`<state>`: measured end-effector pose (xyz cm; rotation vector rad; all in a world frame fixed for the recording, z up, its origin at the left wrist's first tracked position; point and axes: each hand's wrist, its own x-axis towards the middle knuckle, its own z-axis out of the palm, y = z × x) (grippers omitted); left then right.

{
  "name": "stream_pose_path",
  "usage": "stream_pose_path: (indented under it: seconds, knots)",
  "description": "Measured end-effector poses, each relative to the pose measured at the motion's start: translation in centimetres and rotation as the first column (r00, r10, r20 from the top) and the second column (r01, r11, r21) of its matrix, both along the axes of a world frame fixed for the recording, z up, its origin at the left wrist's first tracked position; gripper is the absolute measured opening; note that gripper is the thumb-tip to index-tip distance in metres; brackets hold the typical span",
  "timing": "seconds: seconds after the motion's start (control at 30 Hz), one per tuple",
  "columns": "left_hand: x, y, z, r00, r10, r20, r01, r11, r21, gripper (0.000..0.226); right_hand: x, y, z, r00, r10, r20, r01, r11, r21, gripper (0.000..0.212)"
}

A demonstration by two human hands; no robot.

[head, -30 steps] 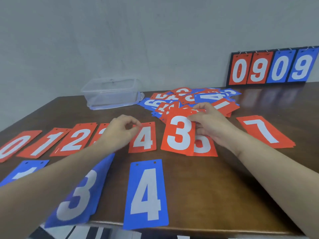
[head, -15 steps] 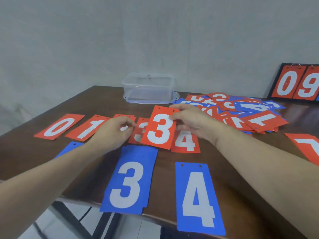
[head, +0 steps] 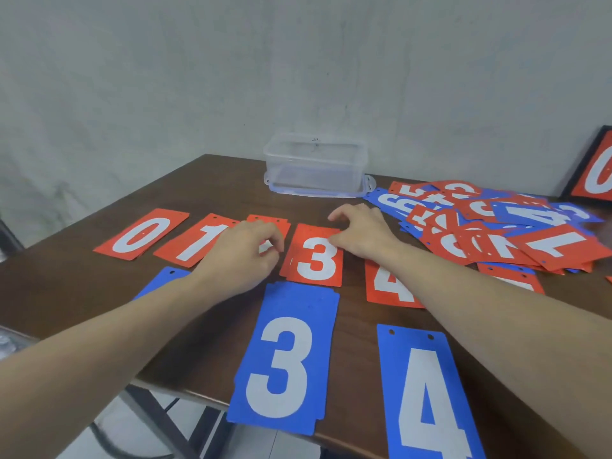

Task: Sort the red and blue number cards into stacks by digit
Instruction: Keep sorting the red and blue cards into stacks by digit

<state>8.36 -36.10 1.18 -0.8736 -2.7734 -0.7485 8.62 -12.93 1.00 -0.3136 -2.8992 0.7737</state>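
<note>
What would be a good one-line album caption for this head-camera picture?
Both hands, left and right, settle a red 3 card into the red row above the blue 3 card.

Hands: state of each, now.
Left hand: fingers curled at the left edge of the red 3 card; a grip cannot be told.
Right hand: fingertips on the card's top edge.

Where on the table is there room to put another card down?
Bare wood shows left of the clear box, behind the red 0 and red 1. The right side is crowded with the loose card pile.
</note>
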Motion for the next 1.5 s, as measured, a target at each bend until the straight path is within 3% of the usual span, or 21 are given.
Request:
stream_pose_path:
  seconds: [0.17,0.57,0.93,1.13,1.33,1.5]
  knots:
    - [0.1,0.9,-0.4,0.998,-0.063,0.008,0.063,0.998,0.017,0.015,1.5,1.8,-0.6,0.994,0.013,-0.107,-0.018,0.999,-0.046,0.037]
    - [1.2,10.5,-0.2,0.965,-0.262,0.018,0.262,0.965,-0.001,0.014,9.6,12.3,0.0,0.977,-0.113,-0.182,0.074,0.975,-0.210,0.015]
    - [2.8,22.2,-0.6,0.926,-0.373,0.052,0.376,0.925,-0.053,0.015,17.3,23.3,0.1,0.923,-0.328,-0.200,0.301,0.941,-0.156,0.005]
    - [2.0,26.6,-0.8,0.929,-0.365,0.069,0.364,0.931,0.023,0.015,18.1,26.5,-0.4,0.899,-0.379,-0.219,0.351,0.923,-0.157,0.011]
    - [1.1,29.9,-1.0,0.939,-0.323,0.116,0.321,0.946,0.040,0.048,17.0,26.9,-0.5,0.877,-0.404,-0.258,0.409,0.912,-0.037,0.026]
    - [0.3,31.4,-1.1,0.937,-0.308,0.164,0.318,0.947,-0.042,0.080,17.3,27.1,-1.9,0.889,-0.378,-0.257,0.438,0.866,0.242,0.054]
